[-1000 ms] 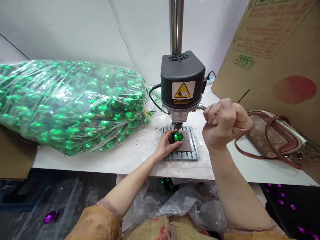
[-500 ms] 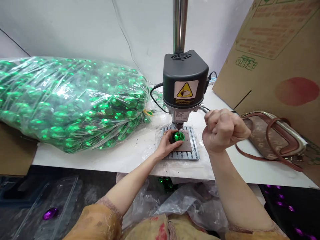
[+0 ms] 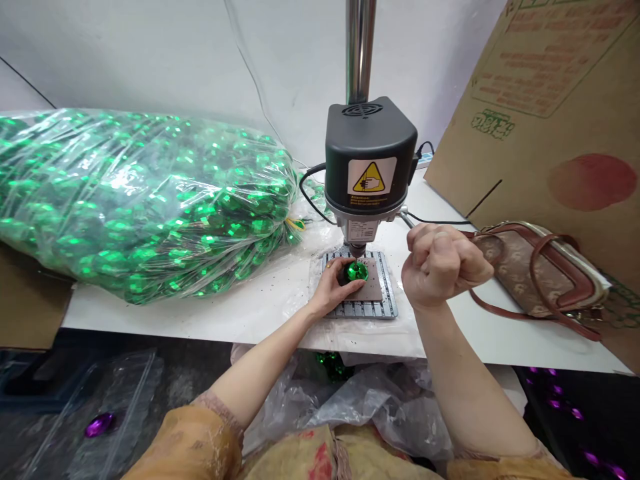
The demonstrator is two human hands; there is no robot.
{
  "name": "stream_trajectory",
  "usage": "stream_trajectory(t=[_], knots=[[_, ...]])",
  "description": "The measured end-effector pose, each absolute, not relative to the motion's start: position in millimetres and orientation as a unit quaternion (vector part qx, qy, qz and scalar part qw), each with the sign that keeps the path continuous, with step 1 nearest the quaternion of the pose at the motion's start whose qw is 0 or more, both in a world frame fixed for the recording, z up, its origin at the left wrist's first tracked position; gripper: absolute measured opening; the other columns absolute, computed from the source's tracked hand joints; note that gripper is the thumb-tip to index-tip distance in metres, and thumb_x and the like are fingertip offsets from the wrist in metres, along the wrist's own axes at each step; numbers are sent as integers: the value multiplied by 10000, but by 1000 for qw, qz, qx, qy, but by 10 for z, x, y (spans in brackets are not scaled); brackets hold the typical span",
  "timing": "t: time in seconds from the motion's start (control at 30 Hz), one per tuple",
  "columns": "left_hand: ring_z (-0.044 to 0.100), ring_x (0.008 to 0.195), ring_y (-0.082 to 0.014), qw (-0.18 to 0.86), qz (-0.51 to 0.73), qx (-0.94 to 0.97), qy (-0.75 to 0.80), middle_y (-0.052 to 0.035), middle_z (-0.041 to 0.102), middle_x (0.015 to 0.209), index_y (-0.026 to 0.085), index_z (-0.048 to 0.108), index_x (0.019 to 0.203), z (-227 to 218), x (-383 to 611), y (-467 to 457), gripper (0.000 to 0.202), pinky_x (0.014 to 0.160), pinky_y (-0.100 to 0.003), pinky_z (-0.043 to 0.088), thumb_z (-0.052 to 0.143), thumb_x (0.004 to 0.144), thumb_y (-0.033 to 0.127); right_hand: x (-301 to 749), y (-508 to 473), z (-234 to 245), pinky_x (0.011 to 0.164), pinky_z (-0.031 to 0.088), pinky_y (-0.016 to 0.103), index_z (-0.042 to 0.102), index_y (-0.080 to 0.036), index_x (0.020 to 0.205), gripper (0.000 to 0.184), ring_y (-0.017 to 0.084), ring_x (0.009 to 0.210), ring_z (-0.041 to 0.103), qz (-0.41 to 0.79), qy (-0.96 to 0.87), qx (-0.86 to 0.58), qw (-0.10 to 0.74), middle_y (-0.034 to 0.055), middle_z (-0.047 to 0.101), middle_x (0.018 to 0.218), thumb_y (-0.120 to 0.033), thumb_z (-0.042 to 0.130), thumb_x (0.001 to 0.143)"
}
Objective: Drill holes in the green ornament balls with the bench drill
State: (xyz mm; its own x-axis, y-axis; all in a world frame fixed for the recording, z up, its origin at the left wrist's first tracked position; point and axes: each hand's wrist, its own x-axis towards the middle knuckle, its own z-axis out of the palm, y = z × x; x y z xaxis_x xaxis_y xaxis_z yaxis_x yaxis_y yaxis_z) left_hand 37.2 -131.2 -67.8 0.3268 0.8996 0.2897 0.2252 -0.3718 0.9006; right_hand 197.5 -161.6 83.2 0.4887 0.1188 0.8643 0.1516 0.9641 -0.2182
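A shiny green faceted ornament, with a dark spot on its top, lies on a brown board on the drill press's slotted metal base. My left hand is closed around its left side, thumb in front and fingers behind. Directly above is the drill chuck, beneath the black motor housing of the drill press. My right hand is raised to the right, its fist wrapped around the drill press lever; most of the lever is hidden in the fist.
A large clear bag of green ornaments fills the table's left side. To the right are a brown handbag and a tall cardboard box. Purple ornaments show below the table at right; another lies on clear plastic at lower left.
My right fist has shifted slightly left, still on the lever. The thin bit seen at the ornament earlier is now harder to make out. My left hand stays nearly in place.
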Motion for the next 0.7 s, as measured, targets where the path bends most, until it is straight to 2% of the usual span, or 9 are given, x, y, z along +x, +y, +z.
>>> stream_trajectory(t=[0.33, 0.47, 0.57, 0.7], knots=[[628, 1217, -292, 400, 420, 706, 408, -89, 685, 1228, 229, 667, 1263, -643, 378, -1322, 545, 1084, -449, 495, 862, 810, 462, 1964, -1639, 693, 497, 365, 249, 213, -158, 562, 497, 20, 436, 295, -20, -513, -133, 848, -75, 305, 486, -111, 586, 886], [636, 1219, -299, 414, 423, 690, 416, -96, 687, 1236, 222, 676, 1248, -643, 404, -1334, 553, 1086, -461, 502, 881, 786, 449, 1918, -1665, 987, 460, 314, 253, 276, -180, 533, 501, 31, 401, 272, 32, -450, -182, 873, -80, 268, 451, -178, 598, 917], [666, 1158, -299, 417, 430, 670, 438, -107, 698, 1201, 204, 681, 1222, -582, 458, -1364, 565, 1037, -457, 530, 903, 754, 430, 1950, -1620, 1316, 453, 328, 266, 375, -211, 548, 445, 55, 421, 349, 119, -428, -264, 856, -77, 327, 459, -218, 625, 916], [683, 1032, -275, 328, 455, 659, 500, -85, 714, 1096, 218, 677, 1123, -395, 431, -1577, 462, 924, -425, 556, 880, 768, 434, 2021, -1525, 1567, 421, 287, 251, 363, -223, 547, 448, 38, 421, 340, 174, -436, -300, 830, -76, 382, 461, -243, 654, 887]])
